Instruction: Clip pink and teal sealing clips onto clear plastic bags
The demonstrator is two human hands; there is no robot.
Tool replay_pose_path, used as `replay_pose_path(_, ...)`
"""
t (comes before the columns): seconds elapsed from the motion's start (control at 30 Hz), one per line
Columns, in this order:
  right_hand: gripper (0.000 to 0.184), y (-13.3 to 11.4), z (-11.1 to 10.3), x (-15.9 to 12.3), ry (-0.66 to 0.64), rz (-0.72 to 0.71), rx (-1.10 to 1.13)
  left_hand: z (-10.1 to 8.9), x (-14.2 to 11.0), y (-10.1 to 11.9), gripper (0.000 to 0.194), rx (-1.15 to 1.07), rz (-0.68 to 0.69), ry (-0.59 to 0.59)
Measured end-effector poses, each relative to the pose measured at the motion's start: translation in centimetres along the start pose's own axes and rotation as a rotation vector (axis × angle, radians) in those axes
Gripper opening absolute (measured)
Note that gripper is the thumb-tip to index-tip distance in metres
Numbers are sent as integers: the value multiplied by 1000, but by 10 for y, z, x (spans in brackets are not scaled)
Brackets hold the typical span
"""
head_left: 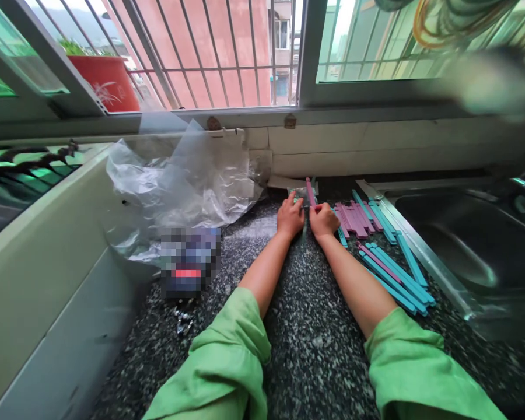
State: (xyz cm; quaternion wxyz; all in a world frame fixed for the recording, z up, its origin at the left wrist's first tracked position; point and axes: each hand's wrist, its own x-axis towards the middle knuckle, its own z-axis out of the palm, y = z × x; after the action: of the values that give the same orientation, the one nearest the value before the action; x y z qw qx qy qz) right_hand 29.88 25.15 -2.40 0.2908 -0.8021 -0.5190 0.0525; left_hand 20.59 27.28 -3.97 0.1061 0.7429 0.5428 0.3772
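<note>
My right hand (324,221) is closed on the lower end of a pink-purple flat strip (310,191), which points away from me toward the wall. Beside it, my left hand (290,216) rests with its fingers apart at a small clear bag (298,193) with greenish bits in it. What lies under those fingertips is hidden. To the right of my right hand is a row of purple strips (354,219) laid side by side, with several blue strips (382,221) around them. Nearer to me, more blue strips (402,280) lie loosely together with a purple one (382,263).
A speckled dark countertop (308,338) carries everything. Crumpled clear plastic sheeting (179,181) lies at the left, with a blurred-out dark object (192,262) before it and small shiny bits (182,321) nearby. A metal sink (476,233) is at the right, and a barred window is behind.
</note>
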Motion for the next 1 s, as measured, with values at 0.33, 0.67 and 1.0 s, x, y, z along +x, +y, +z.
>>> replay_pose_path(0.33,29,-15,22,53,53,134,-31,23,55,-11,43,139,60,-94)
replay_pose_path(0.67,33,-20,29,66,63,133,-36,24,59,-15,33,184,62,-91)
replay_pose_path(1.0,24,-35,41,35,32,-334,204,-15,9,-37,38,-87,-179,480)
